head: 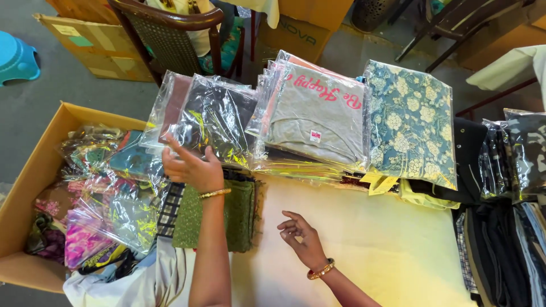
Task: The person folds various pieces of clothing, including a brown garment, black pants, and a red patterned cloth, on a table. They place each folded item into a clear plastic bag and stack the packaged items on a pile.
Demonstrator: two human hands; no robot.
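Fingers of the left hand (190, 166) lie spread against the lower edge of the dark plastic-wrapped garment packet (213, 116), thumb toward the frame's left; whether they pinch it I cannot tell. Packet sits directly above that hand, left of centre, long axis running up the frame. Right hand (301, 234) rests loosely curled and empty on the cream tablecloth (375, 250), lower centre, farther off.
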